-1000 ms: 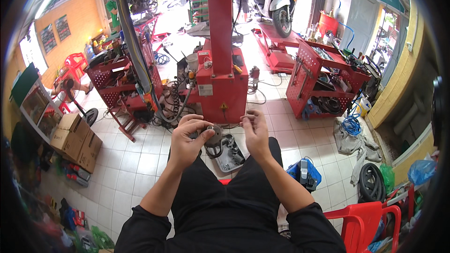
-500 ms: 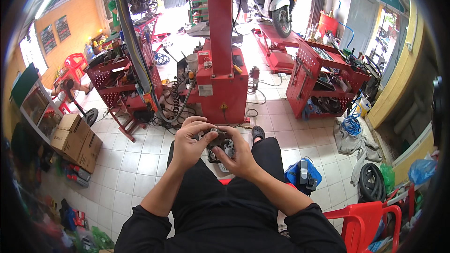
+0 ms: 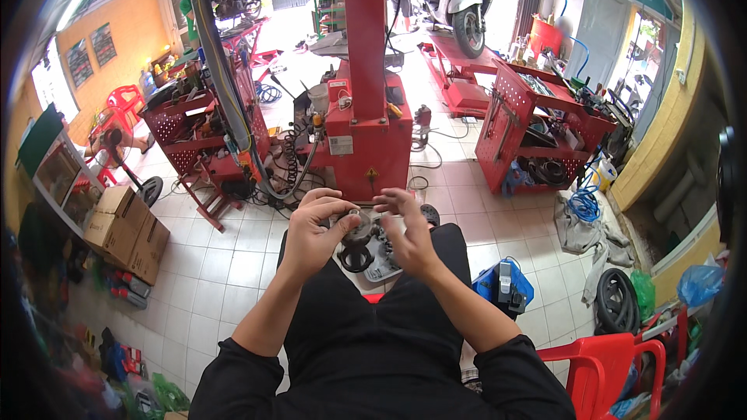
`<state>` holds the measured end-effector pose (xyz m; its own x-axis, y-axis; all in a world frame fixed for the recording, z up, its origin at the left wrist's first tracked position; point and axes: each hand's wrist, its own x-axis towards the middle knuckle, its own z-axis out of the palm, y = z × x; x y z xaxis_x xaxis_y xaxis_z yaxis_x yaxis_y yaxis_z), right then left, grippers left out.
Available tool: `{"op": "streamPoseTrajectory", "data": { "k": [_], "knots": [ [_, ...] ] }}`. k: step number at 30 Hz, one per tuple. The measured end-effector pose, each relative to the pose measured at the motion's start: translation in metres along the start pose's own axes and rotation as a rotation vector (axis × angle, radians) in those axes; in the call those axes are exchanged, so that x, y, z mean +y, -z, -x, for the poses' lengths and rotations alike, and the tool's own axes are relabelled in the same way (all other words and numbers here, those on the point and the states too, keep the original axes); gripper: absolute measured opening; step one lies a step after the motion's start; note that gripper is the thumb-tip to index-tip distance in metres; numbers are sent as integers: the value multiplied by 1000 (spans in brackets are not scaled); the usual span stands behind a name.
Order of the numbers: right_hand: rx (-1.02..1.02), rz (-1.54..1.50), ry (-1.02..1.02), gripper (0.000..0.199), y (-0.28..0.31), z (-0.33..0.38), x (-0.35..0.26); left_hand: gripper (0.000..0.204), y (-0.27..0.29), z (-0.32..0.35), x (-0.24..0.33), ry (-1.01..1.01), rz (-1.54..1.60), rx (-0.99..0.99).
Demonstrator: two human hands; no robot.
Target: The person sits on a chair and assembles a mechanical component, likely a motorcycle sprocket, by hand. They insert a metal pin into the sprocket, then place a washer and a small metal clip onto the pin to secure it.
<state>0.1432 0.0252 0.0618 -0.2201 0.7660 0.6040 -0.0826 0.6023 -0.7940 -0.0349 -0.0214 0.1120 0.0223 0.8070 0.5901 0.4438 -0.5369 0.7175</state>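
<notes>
My left hand (image 3: pixel 315 233) pinches a small round metal part (image 3: pixel 360 229) between thumb and fingers, above my lap. Just to its right is my right hand (image 3: pixel 408 237), off the part, with its fingers apart and nothing in them. Beneath the hands, a black ring (image 3: pixel 355 260) shows below the round part; whether the two are joined I cannot tell. Between my knees lies a grey tray (image 3: pixel 383 274) holding several metal pieces, partly hidden by my right hand.
Ahead stands a red lift post on a red base (image 3: pixel 369 159). Red tool carts (image 3: pixel 517 136) flank it, with a scooter (image 3: pixel 461 4) on a raised platform. A blue case (image 3: pixel 503 288) sits right of my leg, near a red chair (image 3: pixel 599 373). Cardboard boxes (image 3: pixel 124 233) stand left.
My right hand has come away from the round part and opened, moving slightly right. My left hand still holds the part; the black ring and tray show more.
</notes>
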Motion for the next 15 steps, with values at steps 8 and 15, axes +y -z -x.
{"op": "streamPoseTrajectory", "data": {
  "k": [8, 15],
  "knots": [
    [-131, 158, 61, 57, -11, 14, -21, 20, -6, 2, -2, -37, 13, -15],
    [-28, 355, 257, 50, 3, 2, 4, 18, -5, 0, 0, -45, -7, -2]
  ]
}}
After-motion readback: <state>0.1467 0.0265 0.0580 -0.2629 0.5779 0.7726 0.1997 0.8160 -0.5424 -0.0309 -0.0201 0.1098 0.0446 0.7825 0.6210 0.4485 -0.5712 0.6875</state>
